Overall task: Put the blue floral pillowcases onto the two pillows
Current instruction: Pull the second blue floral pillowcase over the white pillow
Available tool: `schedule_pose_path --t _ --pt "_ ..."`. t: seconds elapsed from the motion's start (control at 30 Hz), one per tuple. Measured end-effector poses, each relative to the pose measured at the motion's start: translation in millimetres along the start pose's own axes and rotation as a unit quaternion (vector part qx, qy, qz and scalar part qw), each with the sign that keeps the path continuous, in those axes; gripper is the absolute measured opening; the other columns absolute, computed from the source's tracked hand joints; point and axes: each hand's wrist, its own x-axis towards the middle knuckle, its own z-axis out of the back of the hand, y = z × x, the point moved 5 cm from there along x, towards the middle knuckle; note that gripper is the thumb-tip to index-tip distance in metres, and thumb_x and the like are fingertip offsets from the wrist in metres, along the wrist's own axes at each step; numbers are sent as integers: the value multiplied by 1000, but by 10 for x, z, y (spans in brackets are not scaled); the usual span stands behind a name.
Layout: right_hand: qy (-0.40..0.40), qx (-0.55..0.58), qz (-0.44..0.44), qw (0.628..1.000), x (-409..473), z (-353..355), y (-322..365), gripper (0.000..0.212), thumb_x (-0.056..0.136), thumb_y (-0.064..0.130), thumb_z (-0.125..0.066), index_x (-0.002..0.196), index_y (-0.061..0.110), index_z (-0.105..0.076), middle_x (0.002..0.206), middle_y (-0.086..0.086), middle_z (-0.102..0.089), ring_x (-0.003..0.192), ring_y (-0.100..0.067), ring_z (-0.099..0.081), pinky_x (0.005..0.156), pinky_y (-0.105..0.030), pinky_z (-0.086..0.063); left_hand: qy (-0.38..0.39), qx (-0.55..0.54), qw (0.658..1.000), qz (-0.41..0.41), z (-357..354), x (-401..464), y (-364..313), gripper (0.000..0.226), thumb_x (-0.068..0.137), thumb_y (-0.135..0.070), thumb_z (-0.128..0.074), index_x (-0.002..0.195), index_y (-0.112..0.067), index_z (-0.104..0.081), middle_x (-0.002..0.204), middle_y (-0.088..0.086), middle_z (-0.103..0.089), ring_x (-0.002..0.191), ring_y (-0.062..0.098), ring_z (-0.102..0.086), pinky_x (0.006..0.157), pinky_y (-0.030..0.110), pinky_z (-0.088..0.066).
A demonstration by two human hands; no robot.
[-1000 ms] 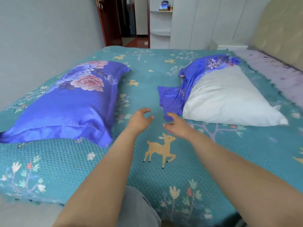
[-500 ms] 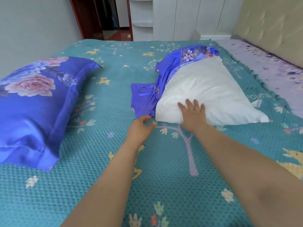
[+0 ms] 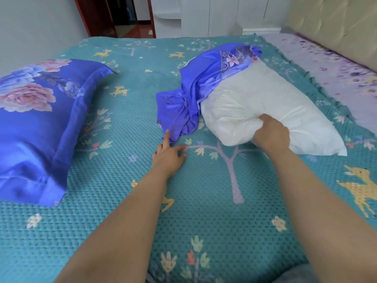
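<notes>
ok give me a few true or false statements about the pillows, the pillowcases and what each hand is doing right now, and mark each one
1. The right hand grips the near edge of the white pillow. True.
2. The loose blue pillowcase covers the white pillow completely. False: it lies bunched along the pillow's left side and far end, leaving most of the pillow bare.
3. The left hand rests on the bedspread, its forefinger reaching the pillowcase's near edge. True.
4. The pillow on the left is bare. False: it already wears a blue floral case.
5. Both hands hold the white pillow. False: only the right hand does.
</notes>
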Motion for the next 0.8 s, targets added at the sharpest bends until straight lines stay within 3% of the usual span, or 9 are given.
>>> schedule_pose_path --t 0.1,0.23,0.3,0.4,0.5,0.6,0.67,0.73,0.8 --pt "-12 -56 23 998 -305 -42 -71 24 79 8 -52 103 9 -58 95 -16 -64 93 -36 -57 77 -39 -39 13 3 1000 28 -32 151 53 63 94 -55 -38 144 -17 -32 158 3 -11 135 33 -27 107 45 -27" --pt "6 -73 41 997 -599 -213 16 40 75 4 -51 114 13 -57 113 -12 -55 109 -33 -46 91 -39 -33 -83 -134 987 26 189 126 131 33 89 -27 -60 113 -3 -62 116 15 -62 107 29 -56 91 32 -40" --pt "-6 2 57 998 -662 -169 140 41 75 0 -50 112 14 -60 116 -11 -54 109 -31 -46 94 -37 -32 -97 -212 972 19 397 -1 31 20 84 -23 -68 97 -8 -70 92 6 -67 85 19 -59 76 26 -43" --pt "-37 182 41 982 -700 42 344 31 80 -1 -48 102 13 -64 107 -5 -61 96 -22 -54 88 -32 -40 -28 -298 953 -39 655 -281 -262 5 83 -13 -70 79 -12 -67 61 -9 -63 56 2 -52 60 21 -40" --pt "100 416 -74 901 -829 -60 603 15 91 7 -47 97 11 -60 95 -11 -65 73 -18 -59 69 -28 -49 174 -461 864 -100 803 -760 -588 17 84 0 -66 82 -15 -57 54 -12 -60 50 -4 -51 53 13 -43" --pt "270 464 -156 829 -1171 -359 815 18 96 22 -47 101 10 -58 91 -17 -65 72 -26 -62 75 -41 -55 369 -479 776 -180 867 -1308 -823 21 76 3 -62 88 -12 -54 59 -9 -60 53 -2 -52 53 10 -43" --pt "292 532 -198 770 -1366 -454 877 20 94 13 -46 105 3 -59 91 -19 -66 75 -32 -64 78 -47 -54 408 -439 773 -208 865 -1529 -846 22 72 1 -61 88 -11 -55 61 -9 -61 54 -2 -52 56 9 -41" --pt "295 580 -227 725 -1467 -531 895 29 92 5 -42 111 -7 -59 106 -30 -64 93 -47 -62 86 -58 -50 399 -412 794 -202 833 -1595 -762 19 72 -5 -63 88 -13 -57 64 -9 -61 56 -2 -52 57 10 -42" --pt "305 610 -230 694 -1516 -571 943 35 92 7 -42 120 -7 -56 118 -31 -59 109 -50 -56 93 -63 -44 378 -394 816 -188 823 -1594 -633 14 76 -13 -63 88 -14 -58 66 -12 -61 59 -3 -52 59 11 -43"
